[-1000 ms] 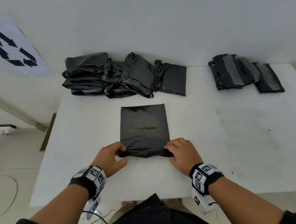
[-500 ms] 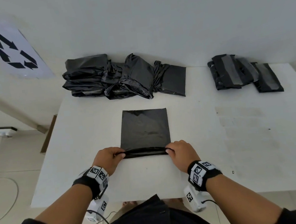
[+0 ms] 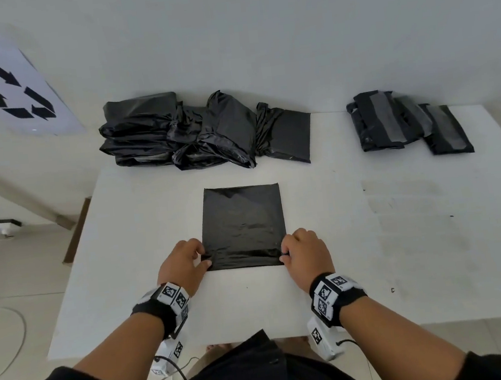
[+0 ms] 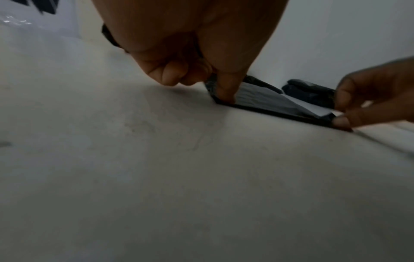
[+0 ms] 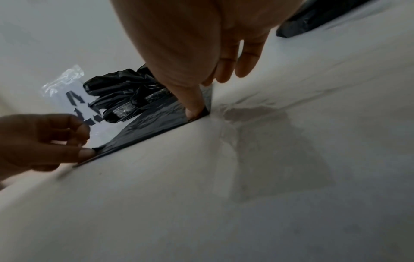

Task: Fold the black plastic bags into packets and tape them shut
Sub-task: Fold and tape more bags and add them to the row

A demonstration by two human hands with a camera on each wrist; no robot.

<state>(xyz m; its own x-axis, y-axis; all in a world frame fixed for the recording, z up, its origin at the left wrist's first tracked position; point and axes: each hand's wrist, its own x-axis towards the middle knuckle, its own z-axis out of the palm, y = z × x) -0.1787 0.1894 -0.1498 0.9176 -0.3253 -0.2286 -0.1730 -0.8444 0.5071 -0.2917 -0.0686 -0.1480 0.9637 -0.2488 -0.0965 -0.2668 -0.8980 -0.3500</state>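
Where the flat black bag (image 3: 243,226) lies at the centre of the white counter (image 3: 373,254), its near corners disappear under both hands. Left hand (image 3: 181,266) pinches the lower-left corner, thumb on top; right hand (image 3: 307,253) pinches the lower-right one. Wrist views are blurred, so the fingers' undersides stay unclear. At upper centre sits a heap of unfolded bags (image 3: 203,133); at upper right, taped packets (image 3: 406,121), overlapping, their count uncertain.

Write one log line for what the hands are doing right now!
step: folding | left hand: pinches black plastic bag near-left corner | right hand: pinches near-right corner | tape: not yet
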